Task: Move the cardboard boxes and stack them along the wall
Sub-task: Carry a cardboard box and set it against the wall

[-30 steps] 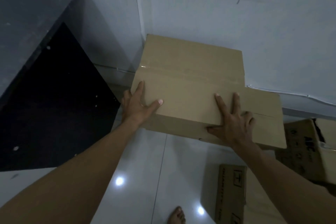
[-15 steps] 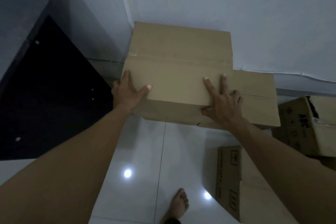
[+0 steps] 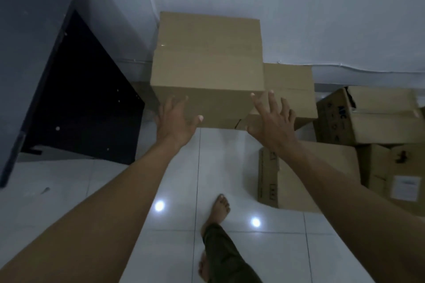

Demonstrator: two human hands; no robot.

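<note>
- top cardboard box (image 3: 207,64) sits in the corner with its back to the wall (image 3: 322,18), stacked on a lower box (image 3: 289,92) that sticks out to its right
- left hand (image 3: 177,119): fingers straight and spread at the lower left of the top box's front face, holds nothing; cannot tell if it touches the card or is just off it
- right hand (image 3: 271,119): same spread fingers at the front right corner, over the seam between the top and lower box, grips nothing
- more boxes on the tiled floor (image 3: 115,190) to the right: printed box (image 3: 368,117), long box (image 3: 299,179) under the right forearm, labelled box (image 3: 391,174); judged left to move
- handling: plain corrugated card, stiff walls, matte and not slippery; weight not readable; corners probably dent if dropped
- best hold, judged: palms on opposite side faces low down, or fingers under the bottom edges; avoid the taped top flaps
- dark unit (image 3: 46,30) close on the left, so little room that side
- bare foot (image 3: 220,207) on the floor, near the long box
</note>
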